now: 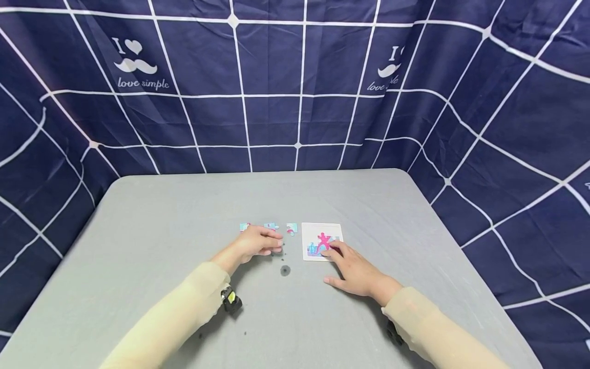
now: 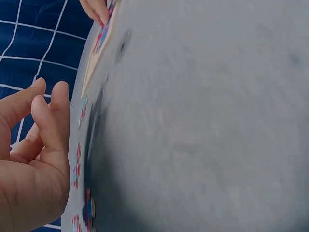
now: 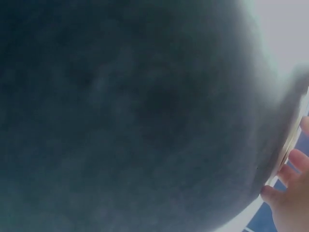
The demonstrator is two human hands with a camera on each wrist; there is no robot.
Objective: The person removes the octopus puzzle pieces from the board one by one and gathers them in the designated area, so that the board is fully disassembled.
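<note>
A square white puzzle tray (image 1: 321, 227) lies on the table, with joined pink and blue pieces (image 1: 322, 242) in its lower part. My right hand (image 1: 352, 271) reaches in from the right, its fingertips on the joined pieces and its thumb spread beside the tray. Loose jigsaw pieces (image 1: 292, 228) lie in a row left of the tray; my left hand partly covers them in the head view. That left hand (image 1: 257, 242) hovers over the table just in front of the row. In the left wrist view its fingers (image 2: 59, 116) are loosely bent with nothing between them.
The grey table (image 1: 184, 205) has a dark round spot (image 1: 285, 270) between the hands, with smaller specks around it. Dark blue curtains (image 1: 272, 61) with white grid lines hang behind the table and at both sides. The right wrist view is mostly dark and blurred.
</note>
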